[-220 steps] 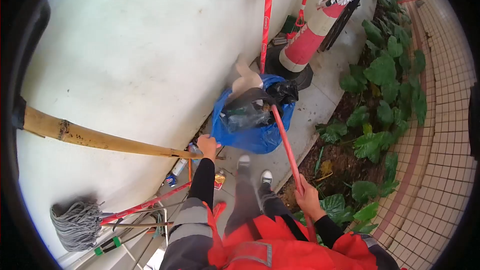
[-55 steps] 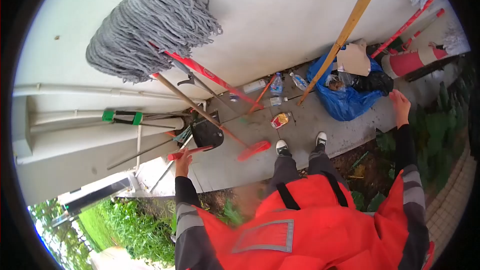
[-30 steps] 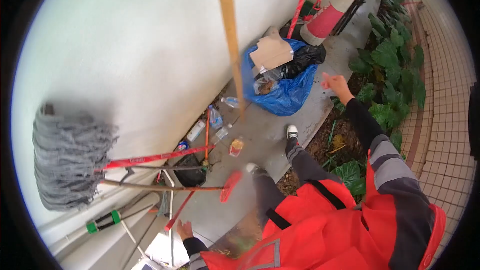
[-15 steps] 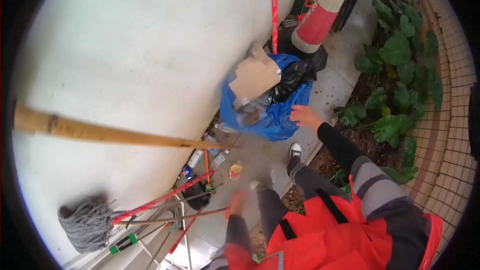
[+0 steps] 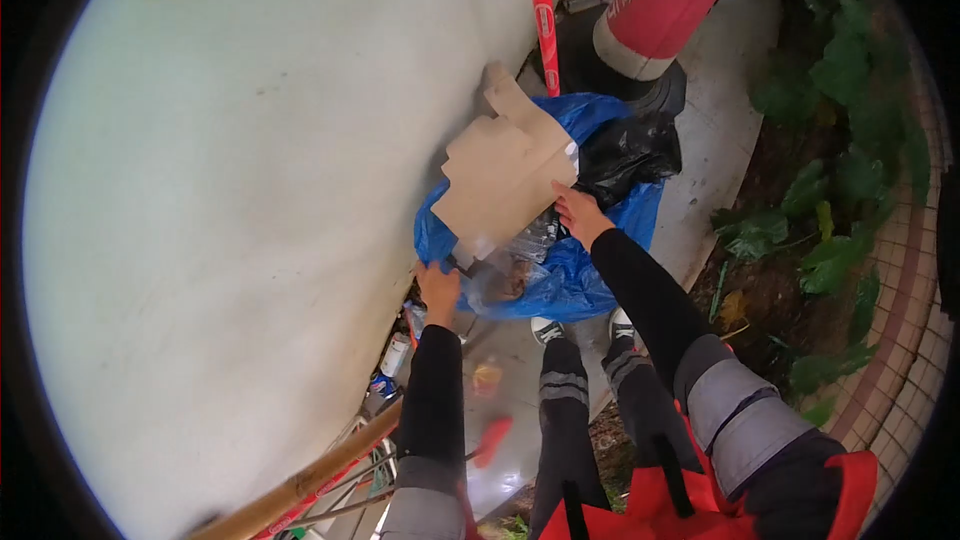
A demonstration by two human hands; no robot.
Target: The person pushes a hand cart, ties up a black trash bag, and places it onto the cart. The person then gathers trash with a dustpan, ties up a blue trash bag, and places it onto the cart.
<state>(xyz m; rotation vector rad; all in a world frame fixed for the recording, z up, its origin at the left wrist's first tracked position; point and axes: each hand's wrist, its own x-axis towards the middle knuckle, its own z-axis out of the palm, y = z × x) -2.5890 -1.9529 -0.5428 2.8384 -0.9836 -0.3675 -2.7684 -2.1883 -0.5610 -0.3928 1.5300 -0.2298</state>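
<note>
A blue plastic bag (image 5: 585, 285) stands open on the pavement, with clear plastic, black plastic (image 5: 628, 155) and other rubbish inside. A large piece of brown cardboard (image 5: 500, 175) lies across its upper left part, leaning toward the wall. At the bag's lower left rim, my left hand (image 5: 438, 292) is closed on the blue plastic, its fingertips partly hidden. My right hand (image 5: 582, 214) is over the bag, fingers extended and a little apart, with the fingertips at the cardboard's right edge.
A red and white cone (image 5: 670, 10) and a red pole (image 5: 541, 20) stand beyond the bag. The pale wall (image 5: 220, 190) runs along the left, leafy plants (image 5: 845, 175) along the right. A bamboo pole (image 5: 330, 465) and loose litter lie at lower left.
Both hands have come to the bag: the left rose from below to its rim, the right moved inward to the cardboard. The bamboo pole has swung down to the lower left.
</note>
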